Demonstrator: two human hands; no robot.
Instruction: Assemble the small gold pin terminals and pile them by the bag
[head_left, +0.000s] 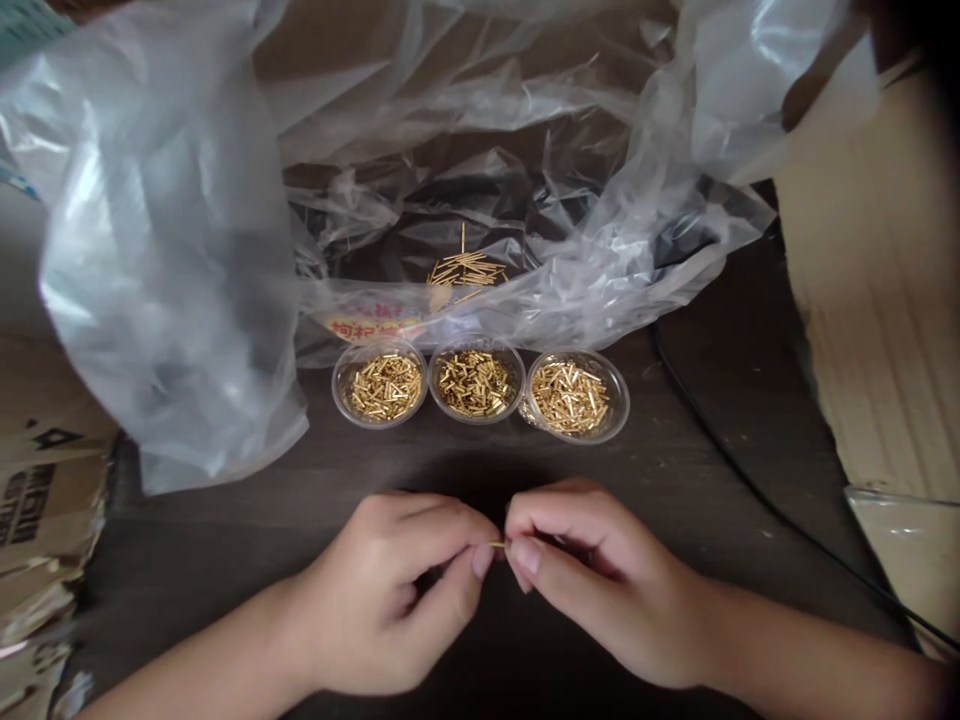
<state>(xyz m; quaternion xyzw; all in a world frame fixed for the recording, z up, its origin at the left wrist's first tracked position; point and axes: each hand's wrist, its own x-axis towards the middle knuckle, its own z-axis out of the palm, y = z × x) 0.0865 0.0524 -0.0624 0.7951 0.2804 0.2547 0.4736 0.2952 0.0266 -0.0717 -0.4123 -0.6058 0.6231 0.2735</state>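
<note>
While I watched from afar, my left hand [382, 590] and right hand [607, 580] pinched one gold pin [496, 545] between their fingertips, in front of the middle cup [474, 421]. That cup, the left cup [379, 427] and the right cup [577, 441] held pins, and a loose heap of pins [466, 275] remained behind the middle cup on plastic sheeting [165, 300].

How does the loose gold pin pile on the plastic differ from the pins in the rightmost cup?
The loose pile lies uncontained among folds of clear plastic, while the rightmost cup's pins sit inside a round clear cup. The pile is thin and scattered, with one pin standing up; the cup's pins are densely packed. The pile lies farther from the hands. Both are slim, gold-coloured pins.
</note>
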